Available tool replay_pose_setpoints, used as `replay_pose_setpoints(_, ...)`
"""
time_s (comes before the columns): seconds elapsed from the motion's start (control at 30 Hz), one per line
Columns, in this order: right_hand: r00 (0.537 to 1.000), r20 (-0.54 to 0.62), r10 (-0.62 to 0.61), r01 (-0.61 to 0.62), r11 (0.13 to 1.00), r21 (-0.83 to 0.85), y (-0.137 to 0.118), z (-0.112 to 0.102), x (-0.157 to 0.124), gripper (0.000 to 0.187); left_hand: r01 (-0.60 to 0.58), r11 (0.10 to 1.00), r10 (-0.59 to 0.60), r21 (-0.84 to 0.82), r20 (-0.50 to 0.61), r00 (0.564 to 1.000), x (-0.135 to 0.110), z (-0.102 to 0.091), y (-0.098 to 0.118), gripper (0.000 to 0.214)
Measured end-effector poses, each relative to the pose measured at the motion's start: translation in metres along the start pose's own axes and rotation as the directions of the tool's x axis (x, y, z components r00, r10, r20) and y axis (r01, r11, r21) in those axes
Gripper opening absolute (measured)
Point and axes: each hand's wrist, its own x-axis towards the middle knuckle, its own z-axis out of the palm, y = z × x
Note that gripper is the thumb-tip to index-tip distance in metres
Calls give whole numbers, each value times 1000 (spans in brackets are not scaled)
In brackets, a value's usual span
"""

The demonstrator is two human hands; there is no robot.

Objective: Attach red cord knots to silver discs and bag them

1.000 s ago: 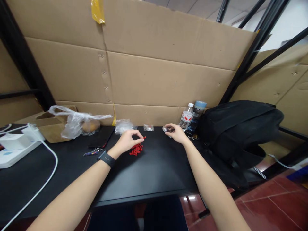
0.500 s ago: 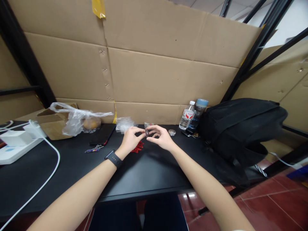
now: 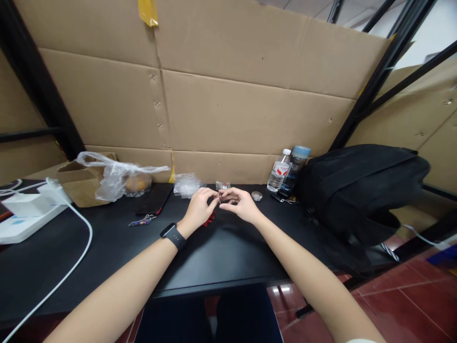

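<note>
Both my hands meet above the black table, near its far side. My right hand pinches a small dark bead-like object between thumb and fingers. My left hand, with a black watch on its wrist, has its fingers closed in a pinch right against that object; what it holds is too small to name. A red cord lies on the table under my left hand, mostly hidden by it. A small clear round lid or dish sits to the right of my hands.
Cardboard sheets wall off the back. A water bottle, a blue-capped bottle and a black backpack stand right. Left are a plastic bag, a brown box, a black phone, keys, a white power strip and cable.
My right hand has come from the small dish at the right to the middle, carrying a small dark piece. My left hand has risen off the red cord to meet it.
</note>
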Motion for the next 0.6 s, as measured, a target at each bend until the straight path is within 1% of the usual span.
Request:
replay_pose_setpoints(0.1,999,-29,32,-31,999,25,3,4,-1,36,-56,998,56,21,0,998,0,1,0,12)
replay_pose_setpoints(0.2,998,-22,61,-60,997,38,6,6,-1,37,-114,993,114,0,20,993,-1,4,-1,13)
replay_pose_setpoints(0.27,998,-16,67,-67,997,31,7,6,-1,36,-121,993,121,-3,38,992,-1,5,-1,13)
replay_pose_setpoints(0.33,998,-14,63,-63,998,5,6,4,-1,35,-98,995,97,9,44,994,-1,4,0,13)
replay_pose_setpoints(0.43,999,5,42,-42,997,-59,3,0,0,36,-26,999,25,26,12,1000,0,2,1,12)
replay_pose_setpoints(0.5,1000,20,-5,8,992,-130,1,-3,1,34,13,1000,-13,7,-6,1000,1,-1,3,12)
replay_pose_setpoints(0.6,993,22,-114,116,955,-274,-2,-5,1,24,20,999,-20,-33,4,1000,2,-3,5,12)
